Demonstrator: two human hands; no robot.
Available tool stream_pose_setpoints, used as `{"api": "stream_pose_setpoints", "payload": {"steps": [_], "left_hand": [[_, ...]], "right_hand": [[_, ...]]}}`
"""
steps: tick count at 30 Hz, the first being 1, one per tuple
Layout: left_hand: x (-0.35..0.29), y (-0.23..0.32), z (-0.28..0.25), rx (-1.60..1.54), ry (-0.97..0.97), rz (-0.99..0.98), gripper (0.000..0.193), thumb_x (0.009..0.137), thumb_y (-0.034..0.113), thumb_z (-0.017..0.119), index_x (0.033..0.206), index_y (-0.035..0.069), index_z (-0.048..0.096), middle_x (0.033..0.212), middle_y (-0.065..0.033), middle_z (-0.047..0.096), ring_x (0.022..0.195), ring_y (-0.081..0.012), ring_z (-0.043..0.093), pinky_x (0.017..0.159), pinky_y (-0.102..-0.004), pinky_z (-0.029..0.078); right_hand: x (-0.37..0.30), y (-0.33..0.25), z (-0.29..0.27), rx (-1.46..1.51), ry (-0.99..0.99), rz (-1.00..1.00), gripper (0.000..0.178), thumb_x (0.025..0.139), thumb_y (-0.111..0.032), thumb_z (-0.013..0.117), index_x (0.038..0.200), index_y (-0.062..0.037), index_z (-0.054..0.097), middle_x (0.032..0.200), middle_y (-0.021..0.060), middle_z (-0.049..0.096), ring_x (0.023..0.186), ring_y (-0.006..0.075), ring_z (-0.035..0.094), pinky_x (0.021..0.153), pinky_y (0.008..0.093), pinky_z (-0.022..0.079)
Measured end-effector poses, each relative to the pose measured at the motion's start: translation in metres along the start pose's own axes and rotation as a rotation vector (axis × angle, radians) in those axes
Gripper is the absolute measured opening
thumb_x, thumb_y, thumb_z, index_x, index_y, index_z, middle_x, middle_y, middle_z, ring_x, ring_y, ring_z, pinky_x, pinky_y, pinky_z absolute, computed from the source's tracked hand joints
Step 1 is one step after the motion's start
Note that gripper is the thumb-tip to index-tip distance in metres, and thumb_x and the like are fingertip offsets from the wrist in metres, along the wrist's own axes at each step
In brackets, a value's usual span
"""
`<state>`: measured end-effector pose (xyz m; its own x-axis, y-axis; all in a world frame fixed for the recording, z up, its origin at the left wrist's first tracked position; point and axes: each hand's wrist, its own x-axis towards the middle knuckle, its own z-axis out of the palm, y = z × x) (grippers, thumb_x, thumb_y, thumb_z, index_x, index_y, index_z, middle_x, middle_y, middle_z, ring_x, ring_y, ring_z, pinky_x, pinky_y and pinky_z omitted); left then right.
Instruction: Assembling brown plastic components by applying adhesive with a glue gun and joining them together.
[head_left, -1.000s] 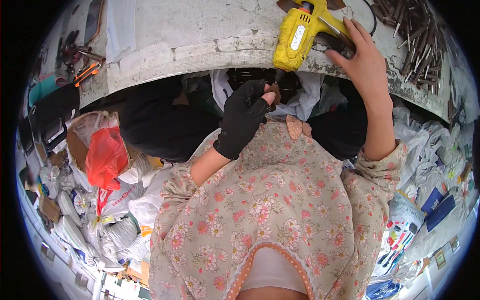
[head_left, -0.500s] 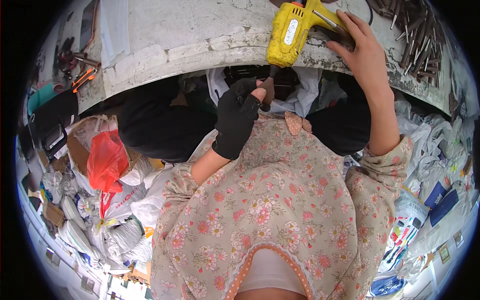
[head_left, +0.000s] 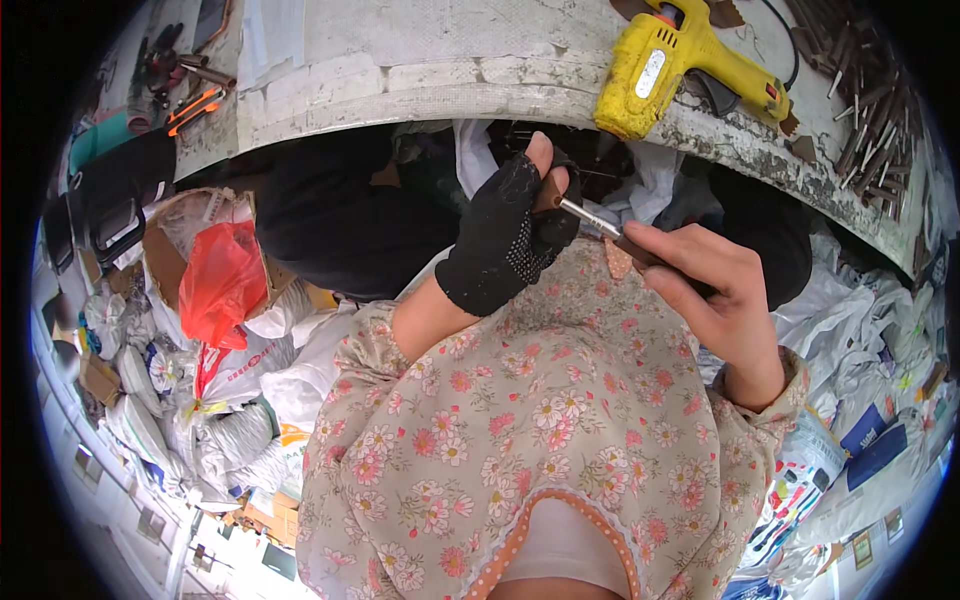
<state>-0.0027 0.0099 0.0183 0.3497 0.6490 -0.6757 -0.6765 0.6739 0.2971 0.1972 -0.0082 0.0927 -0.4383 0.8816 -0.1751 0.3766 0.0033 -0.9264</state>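
My left hand (head_left: 505,230), in a black fingerless glove with dotted grip, is closed around a small brown piece (head_left: 547,193), mostly hidden by the fingers. Bare, my right hand (head_left: 715,290) grips a slim tool (head_left: 592,216) with a shiny metal shaft and a dark handle. The shaft's tip meets the brown piece at the left fingers, though the exact contact is hidden. Beyond both hands, a yellow glue gun (head_left: 640,85) lies at the table's edge with its handle to the right and neither hand on it.
The worn pale table (head_left: 430,75) curves across the far side. At its right lies a heap of dark, metal-tipped rods (head_left: 875,130); an orange cutter (head_left: 197,110) lies at the left. Below stand a cardboard box (head_left: 165,245) with a red bag (head_left: 220,285) and many plastic bags (head_left: 830,310).
My right hand has left the glue gun and come down beside my left, bringing the slim tool to the brown piece. The view has shifted, so the table's things appear farther right.
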Motion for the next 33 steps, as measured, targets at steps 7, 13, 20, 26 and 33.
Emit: {"api": "stream_pose_setpoints", "payload": {"steps": [7,13,20,26,33], "left_hand": [[-0.021,0.007,0.007,0.444,0.082,0.349,0.026,0.090,0.028,0.052,0.080,0.004,0.054,0.063,0.0025,0.045,0.058,-0.0064,0.043,0.052,-0.0224,0.035],[-0.037,0.010,0.012,0.813,0.208,0.574,0.027,0.092,0.025,0.049,0.080,0.001,0.055,0.065,0.0026,0.047,0.062,-0.0043,0.041,0.055,-0.0217,0.034],[-0.019,0.006,-0.017,0.717,0.130,0.470,0.023,0.089,0.022,0.053,0.081,0.001,0.055,0.069,0.0011,0.053,0.066,-0.0045,0.046,0.057,-0.0209,0.037],[-0.019,0.020,-0.040,1.246,-0.205,0.648,0.017,0.078,0.020,0.066,0.081,0.004,0.059,0.081,-0.0032,0.059,0.076,-0.0135,0.055,0.062,-0.0268,0.042],[-0.014,0.023,-0.020,1.865,-0.257,1.305,0.018,0.060,0.016,0.072,0.075,0.015,0.062,0.086,-0.0028,0.058,0.080,-0.0227,0.056,0.067,-0.0359,0.042]], "right_hand": [[0.006,-0.027,-0.008,-0.181,-0.095,0.022,0.037,0.074,0.000,0.064,0.111,-0.0070,0.061,0.069,0.0082,0.051,0.059,0.0189,0.052,0.053,0.0282,0.042],[0.007,-0.042,0.005,-0.243,-0.094,-0.001,0.041,0.071,0.005,0.063,0.110,-0.0082,0.062,0.068,0.0072,0.049,0.053,0.0161,0.048,0.049,0.0252,0.038],[0.014,-0.018,0.020,-0.161,-0.059,0.038,0.039,0.072,0.003,0.064,0.110,-0.0074,0.062,0.067,0.0081,0.051,0.054,0.0173,0.050,0.051,0.0259,0.039],[0.020,0.015,0.021,-0.013,-0.093,0.020,0.033,0.074,-0.003,0.065,0.107,-0.0060,0.062,0.071,0.0113,0.059,0.060,0.0194,0.057,0.058,0.0270,0.044],[0.031,0.115,0.063,-0.265,0.018,0.167,0.026,0.077,-0.013,0.061,0.102,-0.0082,0.064,0.088,0.0153,0.061,0.078,0.0319,0.060,0.069,0.0353,0.049]]}}
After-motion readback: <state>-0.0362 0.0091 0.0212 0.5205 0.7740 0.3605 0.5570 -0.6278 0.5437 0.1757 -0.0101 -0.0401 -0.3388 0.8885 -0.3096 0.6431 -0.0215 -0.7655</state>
